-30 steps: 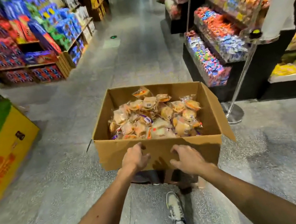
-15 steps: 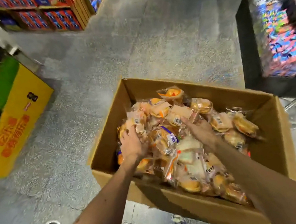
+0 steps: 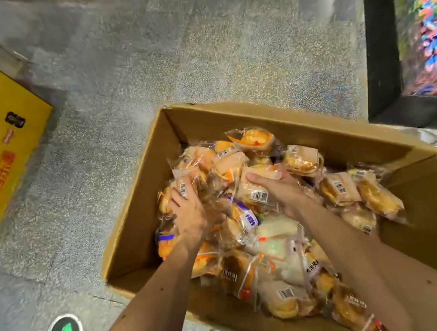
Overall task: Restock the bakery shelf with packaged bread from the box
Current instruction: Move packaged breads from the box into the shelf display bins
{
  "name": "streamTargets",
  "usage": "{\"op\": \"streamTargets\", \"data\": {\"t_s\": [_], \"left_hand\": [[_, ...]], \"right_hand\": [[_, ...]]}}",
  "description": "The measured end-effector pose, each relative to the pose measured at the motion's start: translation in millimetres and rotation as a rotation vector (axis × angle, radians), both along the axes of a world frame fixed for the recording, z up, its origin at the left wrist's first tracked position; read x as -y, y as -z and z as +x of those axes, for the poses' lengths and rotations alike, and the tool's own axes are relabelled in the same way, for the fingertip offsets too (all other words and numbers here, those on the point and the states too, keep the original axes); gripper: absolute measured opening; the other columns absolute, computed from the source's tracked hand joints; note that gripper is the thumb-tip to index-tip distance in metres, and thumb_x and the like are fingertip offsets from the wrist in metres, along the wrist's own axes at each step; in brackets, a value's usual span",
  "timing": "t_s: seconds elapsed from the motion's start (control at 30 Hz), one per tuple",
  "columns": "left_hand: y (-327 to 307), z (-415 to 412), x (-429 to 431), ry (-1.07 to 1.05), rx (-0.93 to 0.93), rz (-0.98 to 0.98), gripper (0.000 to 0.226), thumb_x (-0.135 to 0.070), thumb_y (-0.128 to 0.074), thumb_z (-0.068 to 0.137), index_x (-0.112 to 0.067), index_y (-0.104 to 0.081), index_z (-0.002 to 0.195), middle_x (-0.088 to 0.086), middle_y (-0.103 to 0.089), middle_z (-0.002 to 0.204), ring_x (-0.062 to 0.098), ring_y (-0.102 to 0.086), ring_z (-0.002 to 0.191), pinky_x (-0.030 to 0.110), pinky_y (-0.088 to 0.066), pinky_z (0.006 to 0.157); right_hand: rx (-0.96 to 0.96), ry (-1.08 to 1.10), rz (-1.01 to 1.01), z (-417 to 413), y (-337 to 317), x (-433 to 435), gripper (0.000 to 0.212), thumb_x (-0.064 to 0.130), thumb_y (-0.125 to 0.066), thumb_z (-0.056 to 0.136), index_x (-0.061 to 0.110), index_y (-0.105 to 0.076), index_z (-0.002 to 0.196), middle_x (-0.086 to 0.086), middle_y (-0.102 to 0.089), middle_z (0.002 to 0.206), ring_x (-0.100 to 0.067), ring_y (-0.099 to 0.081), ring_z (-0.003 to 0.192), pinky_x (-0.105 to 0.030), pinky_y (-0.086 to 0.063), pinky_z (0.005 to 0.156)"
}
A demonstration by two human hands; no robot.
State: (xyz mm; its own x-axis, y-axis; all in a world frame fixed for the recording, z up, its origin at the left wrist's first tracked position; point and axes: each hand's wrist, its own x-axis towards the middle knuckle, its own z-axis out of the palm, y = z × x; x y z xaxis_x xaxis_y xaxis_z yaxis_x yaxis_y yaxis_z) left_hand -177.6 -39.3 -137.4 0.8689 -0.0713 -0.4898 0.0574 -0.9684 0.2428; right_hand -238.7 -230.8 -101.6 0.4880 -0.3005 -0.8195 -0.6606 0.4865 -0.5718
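Inside the box [image 3: 204, 119], your left hand [image 3: 190, 214] curls round a packet [image 3: 185, 177]; your right hand [image 3: 283, 189] grips a second packet [image 3: 255, 192], presumably for restocking.

- box [image 3: 233, 120] around the left hand [image 3: 190, 214] and right hand [image 3: 280, 188]: matt brown cardboard
- bread packets [image 3: 337, 190] under both hands: glossy, crinkled clear plastic
- floor [image 3: 167, 59] beyond the hands: smooth speckled grey stone, slight sheen

Both bare forearms are reaching forward and down, left hand [image 3: 190, 214] curling its fingers over a bread packet [image 3: 183, 183], right hand [image 3: 283, 188] pinching a second packet [image 3: 255, 193] under its thumb.
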Motion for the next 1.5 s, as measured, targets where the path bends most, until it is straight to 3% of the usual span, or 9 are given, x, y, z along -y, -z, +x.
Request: {"op": "streamTargets", "data": {"t_s": [0.13, 0.37, 0.53, 0.63, 0.77, 0.93, 1.1, 1.2, 1.5], "left_hand": [[6, -7, -8, 0.052, 0.016, -0.044, 0.127, -0.050, -0.083, 0.071, -0.024, 0.006, 0.157, 0.024, -0.004, 0.158, 0.042, -0.010, 0.144, 0.054, -0.024, 0.116], [-24, -4, -31, -0.140, -0.127, -0.439, 0.109, -0.017, -0.091, 0.064, -0.035, -0.025, 0.149, 0.008, -0.019, 0.154, 0.030, -0.024, 0.142, 0.054, -0.030, 0.115], [-55, -4, -51, -0.370, -0.297, -0.868, 0.097, 0.007, -0.090, 0.051, -0.036, -0.049, 0.127, 0.007, -0.060, 0.127, 0.029, -0.061, 0.117, 0.046, -0.056, 0.093], [-76, -8, -56, -0.506, -0.526, -1.076, 0.096, 0.007, -0.086, 0.054, -0.043, -0.052, 0.129, 0.016, -0.064, 0.128, 0.031, -0.071, 0.097, 0.048, -0.060, 0.073], [-110, -24, -52, -0.444, -0.736, -1.215, 0.075, 0.018, -0.055, 0.084, -0.028, -0.045, 0.142, 0.014, -0.067, 0.113, 0.019, -0.071, 0.060, 0.026, -0.054, 0.043], [-130, -31, -47, -0.220, -0.918, -1.327, 0.091, 0.004, -0.074, 0.067, -0.040, -0.048, 0.142, 0.001, -0.062, 0.136, 0.020, -0.071, 0.082, 0.026, -0.059, 0.055], [-177, -40, -32, -0.099, -1.075, -1.391, 0.088, 0.013, -0.065, 0.071, -0.031, -0.046, 0.145, 0.006, -0.049, 0.143, 0.014, -0.070, 0.072, 0.022, -0.054, 0.046], [-192, -37, -24, 0.057, -1.111, -1.340, 0.098, -0.005, -0.082, 0.062, -0.040, -0.045, 0.145, 0.003, -0.052, 0.133, 0.020, -0.052, 0.091, 0.034, -0.049, 0.067], [-238, -102, -12, 0.347, -1.271, -1.267, 0.122, -0.022, -0.103, 0.029, -0.036, -0.048, 0.137, 0.010, -0.072, 0.116, 0.028, -0.073, 0.094, 0.042, -0.062, 0.068]], "right_hand": [[0.008, -0.024, -0.055, -9, 50, 17, 0.125, 0.052, -0.101, 0.026, 0.028, -0.044, 0.135, -0.006, -0.064, 0.125, -0.029, -0.067, 0.106, -0.051, -0.059, 0.083], [-0.013, -0.184, -0.053, -45, 5, 12, 0.146, 0.069, -0.092, 0.034, 0.025, -0.020, 0.153, -0.003, -0.042, 0.151, -0.028, -0.045, 0.135, -0.055, -0.039, 0.110], [0.035, -0.242, 0.056, -80, 1, 11, 0.133, 0.070, -0.088, 0.047, 0.038, -0.017, 0.154, 0.002, -0.033, 0.159, -0.023, -0.035, 0.144, -0.062, -0.030, 0.113], [0.152, -0.070, 0.215, -93, -25, 7, 0.122, 0.049, -0.093, 0.059, 0.022, -0.023, 0.155, -0.007, -0.054, 0.144, -0.025, -0.048, 0.135, -0.062, -0.035, 0.110], [0.231, 0.049, 0.402, -111, -64, 3, 0.069, 0.035, -0.080, 0.072, 0.013, -0.053, 0.132, -0.016, -0.069, 0.120, -0.033, -0.070, 0.102, -0.047, -0.058, 0.073], [0.329, 0.092, 0.472, -138, -97, -4, 0.111, 0.036, -0.101, 0.040, 0.010, -0.052, 0.136, -0.025, -0.049, 0.144, -0.043, -0.048, 0.131, -0.060, -0.044, 0.102], [0.429, 0.155, 0.415, -168, -137, -15, 0.109, 0.037, -0.099, 0.045, 0.009, -0.050, 0.139, -0.026, -0.054, 0.138, -0.044, -0.049, 0.130, -0.061, -0.042, 0.103], [0.460, 0.205, 0.260, -188, -159, -30, 0.110, 0.044, -0.098, 0.042, 0.011, -0.053, 0.137, -0.022, -0.061, 0.131, -0.041, -0.056, 0.122, -0.060, -0.038, 0.108], [0.627, 0.452, 0.114, -281, -207, -109, 0.091, 0.043, -0.096, 0.052, 0.009, -0.058, 0.127, -0.019, -0.069, 0.118, -0.031, -0.071, 0.100, -0.045, -0.059, 0.079]]}}
